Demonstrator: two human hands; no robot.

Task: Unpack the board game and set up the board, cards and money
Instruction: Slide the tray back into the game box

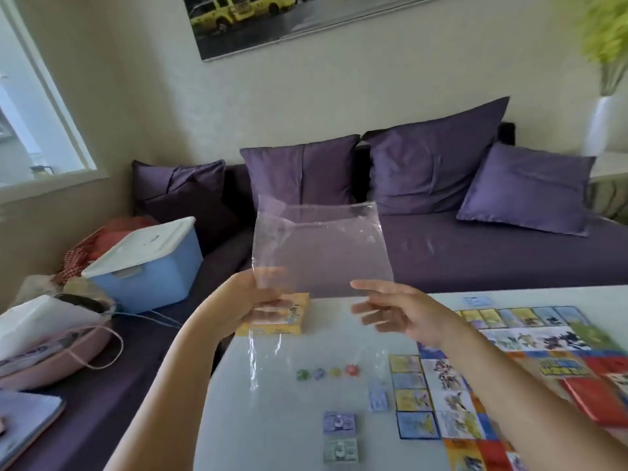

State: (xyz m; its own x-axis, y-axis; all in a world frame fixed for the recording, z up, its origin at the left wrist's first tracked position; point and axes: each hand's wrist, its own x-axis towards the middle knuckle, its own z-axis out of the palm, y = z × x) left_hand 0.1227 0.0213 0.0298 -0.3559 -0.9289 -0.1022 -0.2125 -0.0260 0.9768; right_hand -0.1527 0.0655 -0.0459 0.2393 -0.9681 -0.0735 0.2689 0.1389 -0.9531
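Clear plastic bag (pixel 323 253) held up, left hand (pixel 261 300) grip, right hand (pixel 404 314) outstretched

Clear plastic bag (pixel 319 253) in left hand (pixel 253 300)

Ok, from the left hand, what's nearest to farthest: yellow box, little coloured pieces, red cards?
From the left hand gripping the clear bag:
1. Yellow box, just below it.
2. Coloured pieces, mid-table.
3. Red cards, far right.
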